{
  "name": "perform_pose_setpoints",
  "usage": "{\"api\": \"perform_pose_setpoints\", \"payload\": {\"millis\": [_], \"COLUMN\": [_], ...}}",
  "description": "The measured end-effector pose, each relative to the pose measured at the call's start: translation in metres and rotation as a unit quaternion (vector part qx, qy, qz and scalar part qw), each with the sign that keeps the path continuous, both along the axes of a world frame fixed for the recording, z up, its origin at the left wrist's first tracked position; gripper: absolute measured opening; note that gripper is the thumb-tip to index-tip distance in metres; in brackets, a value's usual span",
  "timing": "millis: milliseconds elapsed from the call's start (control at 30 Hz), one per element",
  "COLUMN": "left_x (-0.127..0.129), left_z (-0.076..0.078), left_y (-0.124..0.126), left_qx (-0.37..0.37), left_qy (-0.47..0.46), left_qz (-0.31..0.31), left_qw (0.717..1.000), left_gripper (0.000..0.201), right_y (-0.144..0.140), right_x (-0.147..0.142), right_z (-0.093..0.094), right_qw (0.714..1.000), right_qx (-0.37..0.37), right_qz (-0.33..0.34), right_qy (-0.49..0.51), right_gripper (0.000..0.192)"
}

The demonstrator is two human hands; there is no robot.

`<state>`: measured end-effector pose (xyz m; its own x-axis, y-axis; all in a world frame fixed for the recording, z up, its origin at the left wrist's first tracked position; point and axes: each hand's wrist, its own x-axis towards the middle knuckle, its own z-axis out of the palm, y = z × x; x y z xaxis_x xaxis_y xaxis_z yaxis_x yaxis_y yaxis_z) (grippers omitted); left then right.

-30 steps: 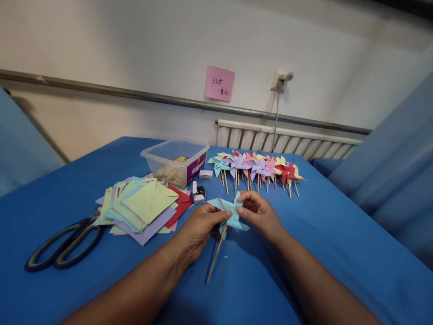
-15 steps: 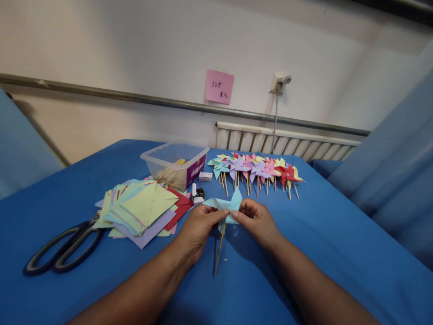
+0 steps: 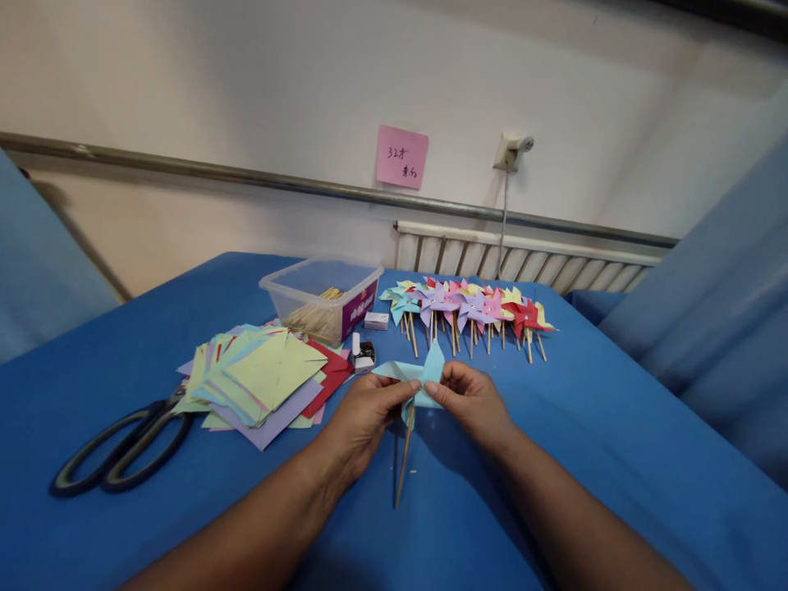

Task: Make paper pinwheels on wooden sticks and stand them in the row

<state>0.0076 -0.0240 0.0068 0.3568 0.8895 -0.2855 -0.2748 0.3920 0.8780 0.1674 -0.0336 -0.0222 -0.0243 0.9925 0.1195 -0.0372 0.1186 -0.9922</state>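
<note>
The left hand (image 3: 369, 406) is clamped on a light-blue pinwheel (image 3: 434, 361), thumb at its middle, other fingers partly hidden behind. The right hand (image 3: 474, 402) has thumb and fingers closed on the pinwheel's 3 o'clock side. The pinwheel is between the two hands, above the blue table (image 3: 591, 468), its stick (image 3: 404, 464) slanting down towards 6 o'clock.

Outward from the pinwheel, an open box (image 3: 364, 358) sits near the left hand at 10 o'clock, touching or just beside the papers; which, I cannot tell. The papers (image 3: 271, 373) lie in a loose pile at 9, partly over the scissors (image 3: 120, 451), whose handles point to 8. A clear tub (image 3: 362, 304) of sticks is beyond, between 10 and 11, with a small box (image 3: 376, 321) just beside it at 11. More pinwheels (image 3: 472, 307) lie bunched at 1. Past the table, a radiator (image 3: 523, 253) stands at 1 and a pink note (image 3: 402, 154) is on the wall at 12.
</note>
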Motion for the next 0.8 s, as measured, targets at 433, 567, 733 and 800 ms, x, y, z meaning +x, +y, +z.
{"api": "perform_pose_setpoints", "payload": {"millis": [433,567,733,800], "left_x": [-0.002,-0.002,-0.002,-0.002], "left_z": [0.005,0.008,0.011,0.011], "left_y": [-0.001,-0.004,-0.006,-0.006], "left_qx": [-0.026,-0.041,-0.042,-0.041], "left_qy": [-0.052,-0.074,-0.075,-0.076], "left_qz": [-0.029,-0.046,-0.077,-0.084], "left_qw": [0.998,0.995,0.993,0.993], "left_gripper": [0.018,0.016,0.017,0.017], "right_y": [-0.002,-0.001,-0.002,-0.003], "right_x": [0.003,0.003,0.000,-0.002], "right_z": [0.006,0.003,0.000,-0.002], "right_qw": [0.996,0.992,0.991,0.990], "right_qx": [-0.009,-0.019,-0.036,-0.043], "right_qz": [-0.004,0.017,0.029,0.038], "right_qy": [0.088,0.126,0.124,0.128], "right_gripper": [0.032,0.031,0.038,0.039]}}
